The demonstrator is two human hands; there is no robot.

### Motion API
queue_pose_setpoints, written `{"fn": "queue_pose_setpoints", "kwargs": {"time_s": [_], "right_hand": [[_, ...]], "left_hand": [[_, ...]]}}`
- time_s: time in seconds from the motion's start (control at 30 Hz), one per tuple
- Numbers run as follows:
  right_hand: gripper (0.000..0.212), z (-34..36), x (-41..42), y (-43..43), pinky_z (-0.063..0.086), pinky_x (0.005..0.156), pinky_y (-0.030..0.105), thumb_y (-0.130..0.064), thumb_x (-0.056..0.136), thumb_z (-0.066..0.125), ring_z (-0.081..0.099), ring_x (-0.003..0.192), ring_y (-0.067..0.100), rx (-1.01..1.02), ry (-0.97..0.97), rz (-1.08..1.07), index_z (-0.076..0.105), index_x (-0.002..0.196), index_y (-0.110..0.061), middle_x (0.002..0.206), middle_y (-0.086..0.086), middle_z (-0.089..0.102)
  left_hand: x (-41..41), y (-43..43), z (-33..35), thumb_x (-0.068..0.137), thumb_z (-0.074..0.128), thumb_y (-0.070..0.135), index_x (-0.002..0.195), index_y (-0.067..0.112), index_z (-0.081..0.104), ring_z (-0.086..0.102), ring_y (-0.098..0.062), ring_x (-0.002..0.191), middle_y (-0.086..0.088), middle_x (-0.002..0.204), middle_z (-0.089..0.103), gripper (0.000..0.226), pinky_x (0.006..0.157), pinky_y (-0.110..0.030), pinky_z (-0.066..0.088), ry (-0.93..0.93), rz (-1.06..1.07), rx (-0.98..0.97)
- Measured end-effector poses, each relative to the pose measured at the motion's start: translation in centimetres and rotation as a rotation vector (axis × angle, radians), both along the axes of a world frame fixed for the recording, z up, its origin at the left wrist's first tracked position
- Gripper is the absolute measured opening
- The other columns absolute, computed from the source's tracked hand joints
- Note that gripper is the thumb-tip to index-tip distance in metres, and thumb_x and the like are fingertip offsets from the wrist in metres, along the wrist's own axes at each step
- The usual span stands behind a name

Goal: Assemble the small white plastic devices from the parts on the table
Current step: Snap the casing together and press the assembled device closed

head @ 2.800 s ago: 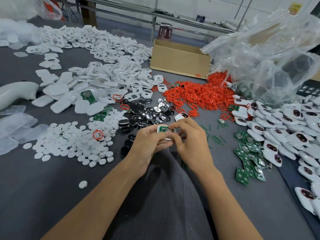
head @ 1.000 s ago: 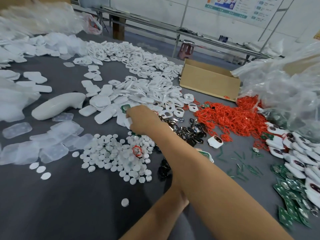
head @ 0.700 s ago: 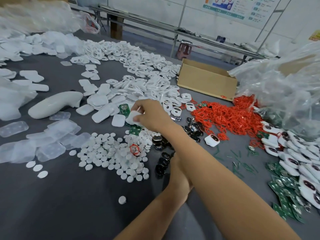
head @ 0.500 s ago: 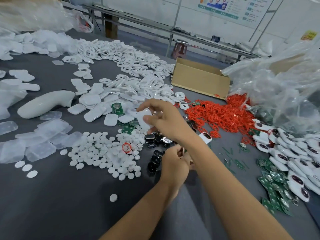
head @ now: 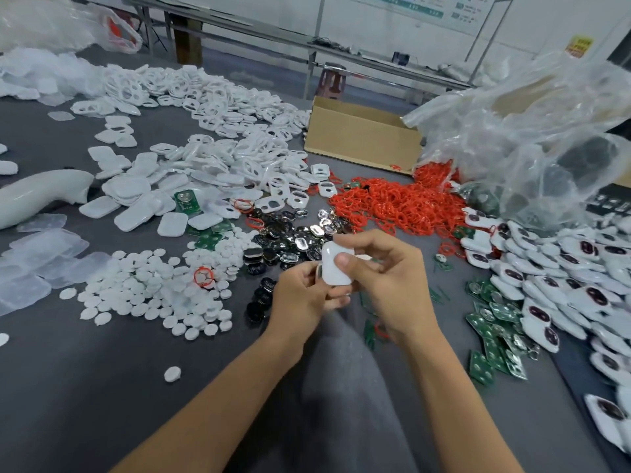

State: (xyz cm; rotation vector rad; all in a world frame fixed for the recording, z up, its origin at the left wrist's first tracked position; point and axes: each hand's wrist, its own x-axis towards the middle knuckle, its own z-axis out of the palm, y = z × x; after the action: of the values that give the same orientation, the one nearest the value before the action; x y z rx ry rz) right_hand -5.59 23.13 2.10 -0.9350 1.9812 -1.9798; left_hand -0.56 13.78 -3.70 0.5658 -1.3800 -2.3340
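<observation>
Mid-cycle on a single unit, by the look of it. Held just above the near middle of the grey table (head: 102,387): a white back cover (head: 336,269), pinched in the right hand (head: 392,288), thumb flat on its face and fingers curled round behind. Tucked against its left edge, a partly built device (head: 319,272), gripped in the curled fingers of the left hand (head: 302,298) and mostly hidden. Cannot tell what sits inside it. Probably the closing step: cover touching its mate, not yet visibly pressed flush.

Done so far, judging from the right side of the table: a long heap of finished devices (head: 553,285), white with dark oval windows, running from mid-table to the near right corner.

Left to do — a great deal. Loose stock everywhere:
- solid white covers (head: 136,196) and white frames (head: 239,145) with cut-outs, at left and centre
- white round discs (head: 146,291) at near left
- dark and shiny metal inserts (head: 286,233) just beyond the hands
- red rubber rings (head: 392,203) behind those
- green circuit boards (head: 491,315) between the hands and the finished heap

Looks like somewhere in the middle of the batch at best, with unassembled parts well outnumbering completed units.
</observation>
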Motion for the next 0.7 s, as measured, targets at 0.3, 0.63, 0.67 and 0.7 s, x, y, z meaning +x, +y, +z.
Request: {"fn": "queue_pose_setpoints", "kwargs": {"time_s": [0.3, 0.63, 0.67, 0.7], "right_hand": [[0.028, -0.9, -0.6, 1.8, 0.043, 0.060, 0.016, 0.009, 0.086, 0.059, 0.053, 0.065, 0.011, 0.015, 0.006, -0.072, 0.068, 0.105, -0.010, 0.071, -0.007, 0.059], [0.013, -1.7, -1.5, 2.2, 0.050, 0.057, 0.018, 0.006, 0.081, 0.068, 0.060, 0.061, 0.008, 0.004, -0.186, -0.211, 0.070, 0.093, 0.001, 0.072, 0.001, 0.066], [0.013, -1.8, -1.5, 2.1, 0.052, 0.056, 0.018, 0.006, 0.081, 0.068, 0.061, 0.059, 0.008, 0.000, -0.219, -0.219, 0.070, 0.094, 0.003, 0.069, 0.000, 0.066], [0.013, -1.9, -1.4, 2.0, 0.053, 0.057, 0.019, 0.006, 0.082, 0.068, 0.061, 0.057, 0.009, -0.001, -0.250, -0.224, 0.069, 0.094, 0.004, 0.069, 0.000, 0.066]], "left_hand": [[-0.5, -0.3, -0.6, 0.098, 0.050, 0.004, 0.108, 0.000, 0.065, 0.071, -0.030, 0.093, -0.018, 0.099, 0.073, 0.018, 0.075, -0.028, 0.060, -0.049, -0.014, -0.050], [-0.2, -0.6, 0.3, 0.093, 0.055, -0.006, 0.103, 0.006, 0.066, 0.073, -0.016, 0.082, -0.009, 0.093, 0.074, 0.019, 0.070, -0.021, 0.058, -0.022, -0.046, -0.011], [-0.2, -0.6, 0.3, 0.091, 0.055, -0.009, 0.102, 0.008, 0.066, 0.072, -0.015, 0.084, -0.008, 0.093, 0.074, 0.023, 0.071, -0.022, 0.059, -0.016, -0.057, -0.003], [-0.1, -0.6, 0.4, 0.089, 0.055, -0.013, 0.102, 0.008, 0.066, 0.072, -0.015, 0.085, -0.007, 0.093, 0.075, 0.027, 0.073, -0.023, 0.059, -0.007, -0.069, 0.004]]}}
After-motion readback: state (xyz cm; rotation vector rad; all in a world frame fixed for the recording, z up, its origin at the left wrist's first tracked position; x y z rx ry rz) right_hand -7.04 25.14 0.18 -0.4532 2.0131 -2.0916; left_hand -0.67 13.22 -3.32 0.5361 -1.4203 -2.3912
